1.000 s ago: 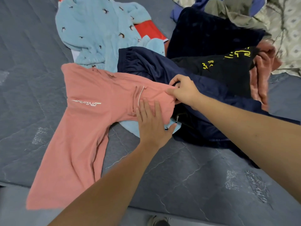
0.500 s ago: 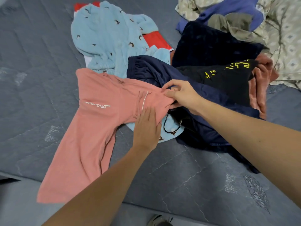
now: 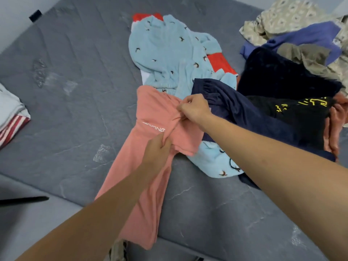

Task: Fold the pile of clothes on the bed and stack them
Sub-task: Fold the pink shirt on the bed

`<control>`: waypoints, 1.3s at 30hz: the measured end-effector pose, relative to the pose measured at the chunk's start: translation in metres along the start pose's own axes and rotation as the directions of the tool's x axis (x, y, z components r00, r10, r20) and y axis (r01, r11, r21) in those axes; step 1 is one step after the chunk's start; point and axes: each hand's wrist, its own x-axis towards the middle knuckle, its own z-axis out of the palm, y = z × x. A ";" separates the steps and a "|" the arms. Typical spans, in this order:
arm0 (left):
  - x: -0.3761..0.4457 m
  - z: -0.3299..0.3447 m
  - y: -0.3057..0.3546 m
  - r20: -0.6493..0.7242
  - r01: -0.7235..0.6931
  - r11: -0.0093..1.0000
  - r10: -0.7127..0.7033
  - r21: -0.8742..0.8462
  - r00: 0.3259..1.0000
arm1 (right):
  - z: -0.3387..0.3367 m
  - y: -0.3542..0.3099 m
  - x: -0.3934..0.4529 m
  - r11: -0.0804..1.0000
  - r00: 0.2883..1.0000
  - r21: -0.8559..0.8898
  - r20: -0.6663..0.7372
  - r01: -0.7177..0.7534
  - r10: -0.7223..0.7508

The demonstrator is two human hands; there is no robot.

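Observation:
Pink trousers (image 3: 150, 110) with a white logo lie spread on the grey bed (image 3: 75, 110), their legs trailing over the near edge. My left hand (image 3: 157, 147) grips a bunch of the pink cloth just below the logo. My right hand (image 3: 194, 108) pinches the waistband at its right end. The unfolded pile sits right of them: a light blue fleece garment (image 3: 165, 53), a navy garment (image 3: 235, 108), a black top with yellow print (image 3: 293, 113) and more behind.
A small folded stack (image 3: 11, 113), white over red stripes, sits at the bed's left edge. A patterned beige sheet (image 3: 282, 17) and a purple garment (image 3: 310, 34) lie at the far right. Grey floor shows below the bed's near edge.
My left hand went from lying flat on the pink trousers to gripping their cloth further left. My right hand slid left along the waistband. The view swung left, revealing the folded stack.

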 end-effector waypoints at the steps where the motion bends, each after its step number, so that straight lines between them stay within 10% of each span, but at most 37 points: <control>1: 0.008 -0.012 -0.009 -0.008 -0.005 0.999 0.005 0.031 1.000 | 0.017 -0.006 0.005 1.000 1.000 -0.008 -0.015 0.004 -0.004; 9: 0.075 -0.088 -0.063 -0.051 0.089 0.984 -0.082 0.155 0.995 | 0.128 -0.020 0.035 0.983 0.984 0.061 0.026 0.173 -0.174; 12: 0.082 -0.107 -0.075 -0.025 0.035 0.936 -0.028 0.349 0.999 | 0.140 0.003 0.027 0.908 0.933 -0.219 0.041 0.356 -0.356; 16: 0.094 -0.115 -0.078 0.181 -0.467 0.557 0.492 0.686 0.852 | 0.137 0.040 0.014 0.658 0.861 -0.616 0.065 0.433 -0.505; 18: 0.106 -0.110 -0.081 0.409 -0.595 0.421 0.454 0.684 0.791 | 0.138 0.058 0.005 0.618 0.894 -0.692 0.091 0.373 -0.438; 21: 0.120 -0.105 -0.091 0.435 -0.485 0.476 0.219 0.734 0.873 | 0.144 0.090 -0.022 0.588 0.938 -0.756 0.100 0.289 -0.332; 32: -0.074 -0.139 -0.206 0.450 -0.484 0.605 0.222 0.632 0.865 | 0.215 0.184 -0.213 0.857 0.992 -0.507 -0.024 0.097 -0.126; 39: -0.149 -0.146 -0.217 0.160 -0.145 0.944 0.101 0.297 0.982 | 0.249 0.178 -0.289 0.962 0.962 -0.249 -0.271 -0.114 0.044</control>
